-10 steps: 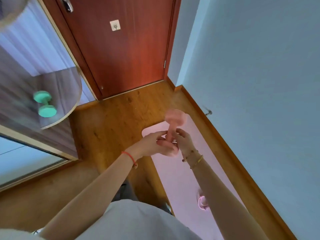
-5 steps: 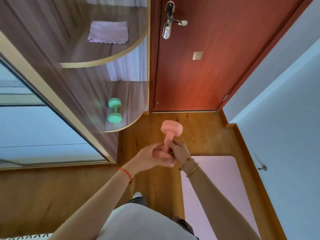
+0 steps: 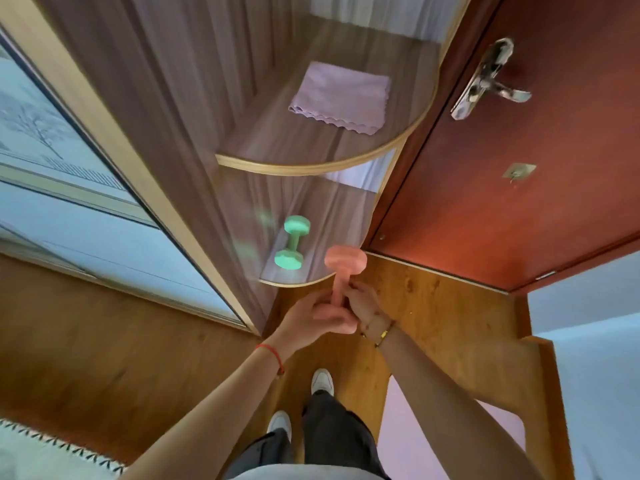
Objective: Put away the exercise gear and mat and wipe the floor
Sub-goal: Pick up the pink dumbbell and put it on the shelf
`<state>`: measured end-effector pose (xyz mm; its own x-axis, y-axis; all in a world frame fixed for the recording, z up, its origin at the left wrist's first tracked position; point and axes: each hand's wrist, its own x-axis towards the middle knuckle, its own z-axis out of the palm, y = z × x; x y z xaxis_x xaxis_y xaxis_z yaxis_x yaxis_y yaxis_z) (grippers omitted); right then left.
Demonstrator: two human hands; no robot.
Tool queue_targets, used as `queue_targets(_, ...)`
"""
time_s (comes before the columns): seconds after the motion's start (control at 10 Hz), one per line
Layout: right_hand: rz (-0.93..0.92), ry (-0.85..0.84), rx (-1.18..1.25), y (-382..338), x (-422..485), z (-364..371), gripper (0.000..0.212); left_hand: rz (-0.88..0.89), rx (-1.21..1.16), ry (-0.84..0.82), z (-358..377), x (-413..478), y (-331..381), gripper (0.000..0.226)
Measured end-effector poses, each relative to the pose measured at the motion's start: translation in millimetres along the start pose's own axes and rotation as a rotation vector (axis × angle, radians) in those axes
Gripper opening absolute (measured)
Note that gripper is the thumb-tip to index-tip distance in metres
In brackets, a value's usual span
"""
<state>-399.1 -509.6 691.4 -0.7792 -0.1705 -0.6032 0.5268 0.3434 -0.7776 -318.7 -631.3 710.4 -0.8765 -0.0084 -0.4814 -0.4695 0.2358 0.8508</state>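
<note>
I hold a pink dumbbell [image 3: 343,263] upright in front of me with both hands. My left hand [image 3: 311,318] wraps its lower end and my right hand [image 3: 360,303] grips the bar from the right. Its upper head hangs just beside the rim of the lower corner shelf [image 3: 294,282], where a green dumbbell [image 3: 292,242] lies. A folded lilac cloth [image 3: 341,97] rests on the upper shelf [image 3: 311,164]. The pink mat [image 3: 446,441] lies on the wooden floor at the lower right.
A red-brown door [image 3: 502,150] with a metal handle [image 3: 488,79] stands right of the shelves. A sliding wardrobe panel [image 3: 69,202] runs along the left. My white shoes [image 3: 322,381] stand on the floor below the hands. A pale wall [image 3: 595,341] bounds the right side.
I have stepped closer to the shelves, carrying the pink dumbbell up to the lower shelf's rim. The mat has dropped to the lower right of the view.
</note>
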Motion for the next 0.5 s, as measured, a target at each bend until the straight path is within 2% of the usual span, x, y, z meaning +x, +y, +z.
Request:
queue_targets(0.1,0.034,-0.010,-0.039,-10.6,47.3,-1.9,0.020,-0.029,-0.003,0.090,-7.8,35.7,2.3,0.027)
queue_targets(0.2,0.106,-0.015,-0.017,-13.8,96.8,-1.2,0.025,-0.064,-0.121,0.229,-12.2,66.2,0.0,0.047)
queue_targets(0.3,0.149,0.026,0.000,-11.6,147.9,5.3,0.026,-0.179,-0.230,0.366,-11.4,98.3,-17.0,0.064)
queue_targets(0.4,0.182,0.023,-0.096,-2.0,190.8,11.8,0.027,-0.295,-0.351,0.340,-9.3,129.5,-38.8,0.068)
queue_targets(0.5,0.160,0.022,-0.160,10.0,230.3,17.9,0.025,-0.312,-0.466,0.305,-8.6,154.6,-58.2,0.056)
